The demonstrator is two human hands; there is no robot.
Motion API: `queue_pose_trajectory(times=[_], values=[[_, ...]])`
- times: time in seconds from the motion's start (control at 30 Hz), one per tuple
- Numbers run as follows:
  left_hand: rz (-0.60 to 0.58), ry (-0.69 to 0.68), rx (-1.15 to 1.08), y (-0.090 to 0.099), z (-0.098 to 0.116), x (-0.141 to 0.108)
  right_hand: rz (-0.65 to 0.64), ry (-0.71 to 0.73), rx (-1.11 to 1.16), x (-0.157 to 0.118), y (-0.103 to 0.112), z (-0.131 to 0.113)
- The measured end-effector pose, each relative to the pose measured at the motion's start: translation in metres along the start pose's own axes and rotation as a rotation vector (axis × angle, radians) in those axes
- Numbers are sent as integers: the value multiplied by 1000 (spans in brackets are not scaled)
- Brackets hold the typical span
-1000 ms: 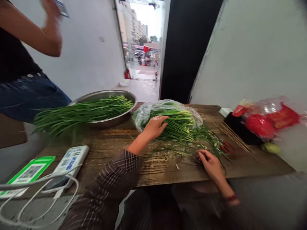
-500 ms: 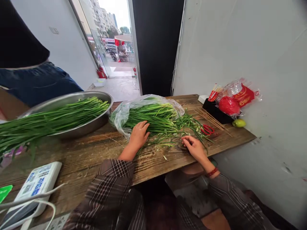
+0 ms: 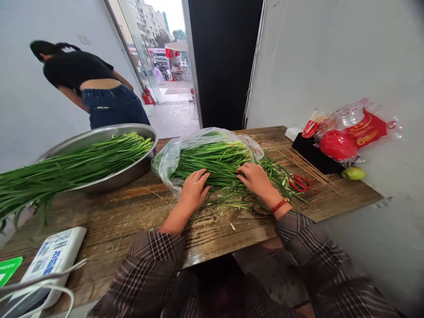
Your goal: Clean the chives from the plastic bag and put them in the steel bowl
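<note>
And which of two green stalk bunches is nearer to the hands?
The bunch in the plastic bag: left hand and right hand are at its near edge; the other bunch lies in the metal basin.

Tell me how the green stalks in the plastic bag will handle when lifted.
The green stalks would probably droop at their leafy ends, as the bunch overhanging the metal basin does. Lying loose with no tie in sight, they may slide apart. The thin, crumpled plastic bag partly around them would likely fold limply.
</note>
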State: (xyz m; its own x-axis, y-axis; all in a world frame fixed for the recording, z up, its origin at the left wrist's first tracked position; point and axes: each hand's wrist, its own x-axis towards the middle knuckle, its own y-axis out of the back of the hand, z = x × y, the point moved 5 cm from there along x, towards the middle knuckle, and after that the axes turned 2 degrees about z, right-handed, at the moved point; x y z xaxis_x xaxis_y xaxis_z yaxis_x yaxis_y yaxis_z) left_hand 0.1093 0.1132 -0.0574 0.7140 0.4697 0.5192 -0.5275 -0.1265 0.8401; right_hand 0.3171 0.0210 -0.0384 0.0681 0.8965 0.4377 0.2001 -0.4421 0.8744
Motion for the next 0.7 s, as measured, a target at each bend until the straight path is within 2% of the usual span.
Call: queue_pose_trajectory(times=[0.27,0.43,0.5,0.57,0.63,0.7], values=[[-3,4,-41,2,3,1,43,-30,-39,8,-12,16],[25,5,-74,4,4,1,131,17,110,26,14,13],[112,2,-107,10,5,1,194,49,193,37,27,9],[252,18,-126,22,8,0,266,84,293,45,35,4],[380,39,-101,35,12,-1,328,97,422,48,33,1],[447,48,-47,45,19,-1,341,78,557,47,24,-1]])
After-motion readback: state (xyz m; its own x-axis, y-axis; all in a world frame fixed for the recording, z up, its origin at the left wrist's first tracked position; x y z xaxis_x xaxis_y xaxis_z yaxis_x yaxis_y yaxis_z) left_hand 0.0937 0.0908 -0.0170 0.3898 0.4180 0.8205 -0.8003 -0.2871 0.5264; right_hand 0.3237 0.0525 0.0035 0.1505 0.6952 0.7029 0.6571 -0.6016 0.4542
